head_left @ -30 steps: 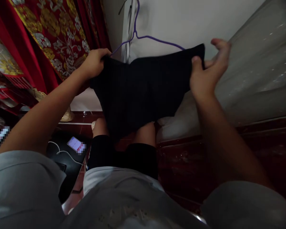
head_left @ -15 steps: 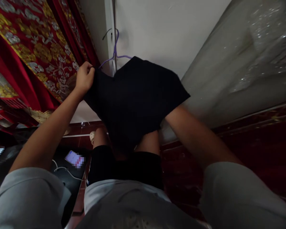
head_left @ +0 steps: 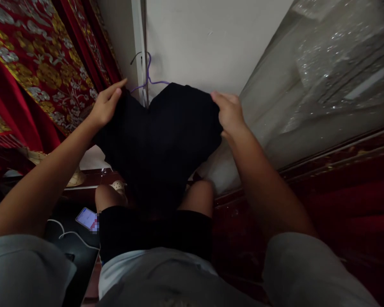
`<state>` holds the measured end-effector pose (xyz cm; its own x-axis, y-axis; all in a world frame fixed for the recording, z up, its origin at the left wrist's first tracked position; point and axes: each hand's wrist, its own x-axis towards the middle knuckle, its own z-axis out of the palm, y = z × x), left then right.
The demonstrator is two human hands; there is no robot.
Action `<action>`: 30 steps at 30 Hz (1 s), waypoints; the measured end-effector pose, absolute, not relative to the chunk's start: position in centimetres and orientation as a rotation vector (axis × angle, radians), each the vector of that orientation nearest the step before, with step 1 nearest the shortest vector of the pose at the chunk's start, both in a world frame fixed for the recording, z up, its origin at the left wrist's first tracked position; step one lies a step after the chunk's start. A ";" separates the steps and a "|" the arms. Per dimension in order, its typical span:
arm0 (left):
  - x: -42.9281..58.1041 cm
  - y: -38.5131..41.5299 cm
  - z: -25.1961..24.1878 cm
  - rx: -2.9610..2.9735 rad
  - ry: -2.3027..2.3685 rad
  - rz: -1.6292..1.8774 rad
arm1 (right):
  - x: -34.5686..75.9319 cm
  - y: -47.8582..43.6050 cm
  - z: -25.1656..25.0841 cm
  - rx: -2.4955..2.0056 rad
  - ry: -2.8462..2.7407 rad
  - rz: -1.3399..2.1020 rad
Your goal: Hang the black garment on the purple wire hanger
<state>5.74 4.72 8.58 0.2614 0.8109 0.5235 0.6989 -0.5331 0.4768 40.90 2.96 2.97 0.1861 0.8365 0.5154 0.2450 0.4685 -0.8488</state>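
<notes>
A black V-necked garment, probably a shirt (head_left: pixel 160 140), hangs from a purple hanger (head_left: pixel 149 72) hooked at the edge of a white panel. The hanger's arms run into the neck opening; the rest of it is hidden by cloth. At the garment's left shoulder edge, my left hand (head_left: pixel 105 106) has its thumb and fingers closed on the fabric. On the other side, my right hand (head_left: pixel 230 113) grips the shoulder or sleeve edge, thumb uppermost. Between both hands the cloth is spread wide, and its lower part drops toward my knees.
Red curtain fabric with gold and silver flowers (head_left: pixel 48 64) hangs at left. The white panel (head_left: pixel 208 47) stands behind the garment, with clear plastic sheeting (head_left: pixel 326 64) at right. A lit phone (head_left: pixel 87 218) and white cable (head_left: pixel 80 239) lie on a black surface at lower left.
My right hand, hidden under the cloth before, now shows outside, gripping the right edge. The raised right side of the garment has come down. My left hand's fingers have straightened somewhat.
</notes>
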 end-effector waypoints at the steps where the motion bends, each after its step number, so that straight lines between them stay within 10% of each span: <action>1: 6.5 4.0 9.0 2.396 1.388 1.118 | 40.5 2.9 3.4 -1.010 -1.300 0.540; 10: 9.8 -0.4 9.5 2.009 1.138 1.348 | 32.6 -6.3 1.5 -0.895 -1.344 0.263; 15: 7.4 -3.0 8.1 1.797 1.186 0.994 | 27.6 -11.5 -1.0 -0.276 -2.492 0.250; 20: 4.7 -7.1 7.3 2.257 1.354 0.694 | 29.2 -5.2 -1.4 -0.645 -2.137 0.144; 30: 3.0 -2.0 8.9 2.345 1.374 1.459 | 34.8 3.3 -2.1 -0.836 -1.428 1.029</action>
